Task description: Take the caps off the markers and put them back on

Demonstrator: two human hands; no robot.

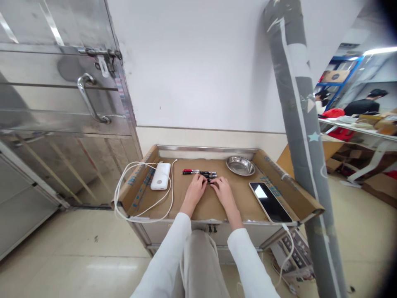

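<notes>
Several pens (190, 171) lie side by side near the middle of the cardboard-lined table, one with a red end and the others mostly black with silvery parts. At the near side of this row is a dark pen (210, 180), largely covered by my fingers. My left hand (197, 189) has its fingertips closed on the left end of it. From the other side, my right hand (222, 191) pinches its right end. Both forearms reach in over the front edge, palms down.
A white power bank (160, 176) with a looped white cable sits left. A round metal dish (240, 165) stands back right, a phone (270, 202) front right. Cardboard walls (288, 186) edge the table. A wrapped grey column (302, 103) leans at right; people sit beyond it.
</notes>
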